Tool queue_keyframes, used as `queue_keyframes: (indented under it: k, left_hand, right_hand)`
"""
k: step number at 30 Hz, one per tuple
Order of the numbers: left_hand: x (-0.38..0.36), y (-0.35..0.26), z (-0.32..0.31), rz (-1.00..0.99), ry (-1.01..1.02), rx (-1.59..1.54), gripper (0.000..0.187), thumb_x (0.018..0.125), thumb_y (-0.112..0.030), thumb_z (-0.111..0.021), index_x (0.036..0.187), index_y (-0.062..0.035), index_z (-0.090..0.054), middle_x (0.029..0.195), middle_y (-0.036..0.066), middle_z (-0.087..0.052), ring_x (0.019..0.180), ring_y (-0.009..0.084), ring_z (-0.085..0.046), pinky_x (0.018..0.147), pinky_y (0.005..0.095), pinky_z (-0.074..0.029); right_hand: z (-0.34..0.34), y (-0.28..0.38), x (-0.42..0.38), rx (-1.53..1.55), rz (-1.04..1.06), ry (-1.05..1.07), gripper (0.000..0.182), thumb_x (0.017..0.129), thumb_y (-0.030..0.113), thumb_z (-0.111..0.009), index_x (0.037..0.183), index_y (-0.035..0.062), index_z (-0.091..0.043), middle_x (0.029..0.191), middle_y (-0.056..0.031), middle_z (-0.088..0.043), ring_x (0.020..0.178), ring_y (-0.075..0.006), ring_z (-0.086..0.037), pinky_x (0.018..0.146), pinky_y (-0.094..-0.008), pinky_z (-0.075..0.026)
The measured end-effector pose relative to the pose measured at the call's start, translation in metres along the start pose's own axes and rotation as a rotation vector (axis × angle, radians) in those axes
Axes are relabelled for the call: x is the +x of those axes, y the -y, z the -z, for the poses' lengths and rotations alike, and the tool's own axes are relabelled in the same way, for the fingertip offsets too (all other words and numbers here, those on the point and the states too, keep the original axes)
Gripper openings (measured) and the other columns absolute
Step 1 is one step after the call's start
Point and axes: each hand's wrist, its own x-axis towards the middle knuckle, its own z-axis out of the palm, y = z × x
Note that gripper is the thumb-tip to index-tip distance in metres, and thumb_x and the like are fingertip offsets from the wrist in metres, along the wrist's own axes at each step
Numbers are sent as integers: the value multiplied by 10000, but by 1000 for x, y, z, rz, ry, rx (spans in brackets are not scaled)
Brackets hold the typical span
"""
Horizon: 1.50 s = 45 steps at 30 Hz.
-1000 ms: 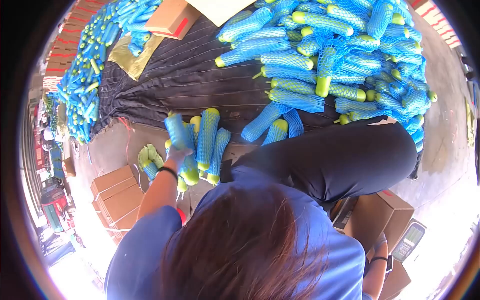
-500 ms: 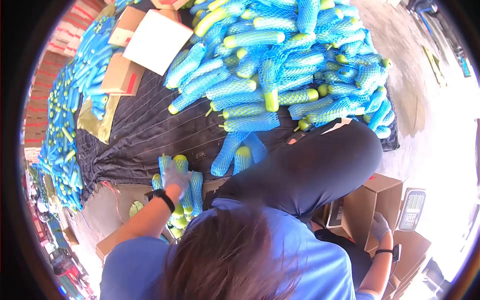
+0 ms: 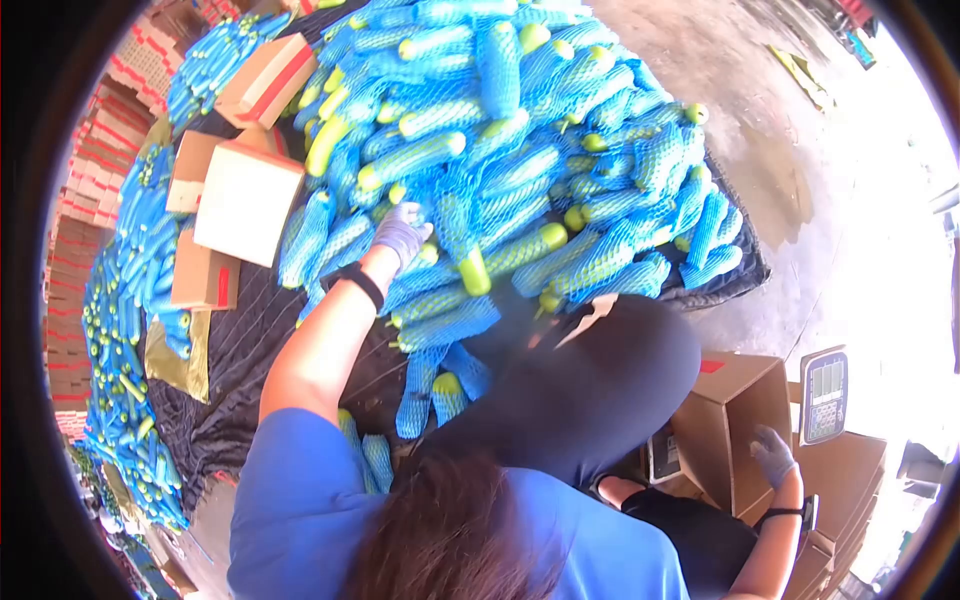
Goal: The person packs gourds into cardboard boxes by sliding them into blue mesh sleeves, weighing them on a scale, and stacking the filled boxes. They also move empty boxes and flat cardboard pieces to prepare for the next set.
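Observation:
My left hand (image 3: 401,236), in a pale thin glove, reaches to the near left part of a large pile of long green gourds (image 3: 412,160) wrapped in blue foam nets. Its fingers curl over one gourd in the pile, and part of that gourd is hidden beneath the hand. Low at the right, my gloved right hand (image 3: 772,457) is beside the mouth of an open cardboard carton (image 3: 735,430). Its fingers are apart and nothing shows in them. Several netted gourds (image 3: 447,396) lie close to my bent leg.
A scale display (image 3: 823,396) stands right of the carton. Closed cardboard boxes (image 3: 248,200) sit on the dark cloth (image 3: 262,345) at the left. Beyond are more netted gourds (image 3: 130,290) and tall stacks of cartons (image 3: 85,250). Concrete floor (image 3: 745,130) runs along the right.
My left hand has left the small group of gourds at the near left and moved forward onto the big pile. My right hand stays by the carton. The view has shifted.

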Motion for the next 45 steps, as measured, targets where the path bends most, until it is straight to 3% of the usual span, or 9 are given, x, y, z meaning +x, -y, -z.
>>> queue_keyframes:
  k: [7,15,21,25,30,34,39,41,45]
  left_hand:
    - [81,-71,20,102,-340,865,968,691,-245,-810,1504,-136,-297,1563,89,-359,1455,322,-326,1169,392,-332]
    - [66,-118,18,166,-230,1193,839,650,-499,-848,1377,-239,-520,1389,76,-490,1287,289,-500,1098,426,-375]
    - [40,-132,27,-162,-278,640,722,700,-423,-825,1270,-46,-591,1139,140,-704,1054,290,-673,952,411,-488]
    - [45,-157,26,15,-87,-84,641,729,-411,-834,1170,14,-647,977,156,-726,902,251,-697,851,373,-514]
    - [17,-179,-7,-27,-299,679,679,725,-329,-827,1263,-44,-526,1227,185,-634,1119,334,-641,935,439,-521]
    - [44,-113,-36,-197,-117,1174,637,713,-253,-825,1274,-167,-535,1178,117,-596,1171,300,-591,942,453,-502]
    - [40,-129,-17,-75,-209,1063,782,665,-299,-838,1360,-157,-510,1233,160,-580,1256,303,-522,1043,443,-443]
    - [102,-100,-7,-98,-236,483,808,643,-353,-847,1344,-114,-524,1259,165,-566,1234,347,-526,1073,423,-423]
    - [107,-190,16,-333,-436,805,769,720,-382,-816,1342,-56,-503,1337,226,-539,1258,366,-521,1068,438,-421]
  right_hand:
    - [6,-31,-11,-163,-137,-112,505,917,165,-685,1377,54,-511,1200,-177,-658,1099,-294,-642,942,-375,-514]
    - [-8,37,-18,-221,-101,-19,519,886,123,-694,1366,38,-517,1198,-182,-652,1081,-284,-649,930,-373,-522]
    - [11,22,-19,-37,57,-205,498,865,112,-694,1326,1,-540,1157,-174,-656,1044,-273,-660,921,-358,-525]
    - [31,93,-25,-88,372,-343,470,845,48,-686,1297,10,-564,1123,-149,-657,1041,-259,-660,940,-352,-522]
    - [11,123,-33,-73,463,-291,456,837,24,-689,1280,13,-581,1126,-139,-658,1049,-257,-658,944,-347,-521]
    - [1,87,-33,-106,356,-118,444,825,10,-700,1257,11,-597,1127,-129,-662,1045,-250,-662,939,-339,-526]
    - [1,57,-35,-73,164,-223,425,812,18,-723,1225,19,-622,1085,-126,-686,989,-248,-686,905,-341,-547]
    - [4,66,-32,-99,149,-212,406,816,4,-700,1214,9,-621,1073,-124,-683,977,-230,-682,891,-332,-549]
    - [20,103,-20,-227,235,-249,388,798,26,-703,1179,14,-636,1067,-140,-691,954,-258,-693,877,-349,-549]
